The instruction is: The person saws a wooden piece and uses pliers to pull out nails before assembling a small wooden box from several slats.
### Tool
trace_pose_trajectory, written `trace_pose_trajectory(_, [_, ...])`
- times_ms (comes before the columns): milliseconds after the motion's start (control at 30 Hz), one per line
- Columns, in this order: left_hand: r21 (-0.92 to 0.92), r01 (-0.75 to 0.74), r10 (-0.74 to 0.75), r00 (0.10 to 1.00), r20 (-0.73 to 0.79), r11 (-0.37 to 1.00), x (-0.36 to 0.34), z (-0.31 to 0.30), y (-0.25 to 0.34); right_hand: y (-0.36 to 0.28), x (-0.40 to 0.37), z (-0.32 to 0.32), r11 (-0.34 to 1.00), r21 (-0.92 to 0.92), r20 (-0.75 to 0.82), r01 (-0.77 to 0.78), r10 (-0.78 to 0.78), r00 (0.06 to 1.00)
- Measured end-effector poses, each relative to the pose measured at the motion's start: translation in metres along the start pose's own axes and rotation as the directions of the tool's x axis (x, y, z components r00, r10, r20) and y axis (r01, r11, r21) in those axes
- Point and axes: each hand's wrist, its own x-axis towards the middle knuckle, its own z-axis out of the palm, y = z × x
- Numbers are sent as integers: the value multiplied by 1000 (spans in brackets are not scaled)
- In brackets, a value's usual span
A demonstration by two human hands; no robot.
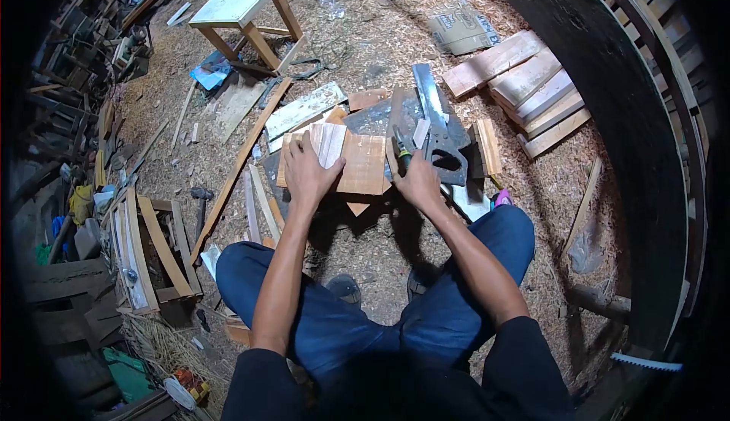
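Note:
My left hand [306,174] is closed over a small pale wood block [328,141] with a stepped profile, pressing it on a wider light-brown board [363,164]. To the right, my right hand [420,183] wraps around a hand tool [404,153] with a yellow-green and dark handle. Its metal end points away from me, close to the board's right edge; I cannot tell its exact kind. Just beyond that hand lies a handsaw [431,95] with a dark handle, its blade pointing away.
A white-topped wooden stool [237,3] stands at the far left. Planks [544,86] are stacked at the right, near a paper sack [462,28]. A hammer [201,194] and a long strip [242,170] lie at left. Shavings cover the floor; a dark beam [608,48] curves along the right.

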Motion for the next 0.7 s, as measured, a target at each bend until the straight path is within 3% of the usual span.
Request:
trace_pose_trajectory(367, [-74,55,-53,998,26,996,-14,3,4,-6,4,10,996,-73,4,-45,46,999])
trace_pose_trajectory(700, [-148,89,-84,996,38,985,-20,-5,7,-6,19,-16,987,3,-130,-158,157,979])
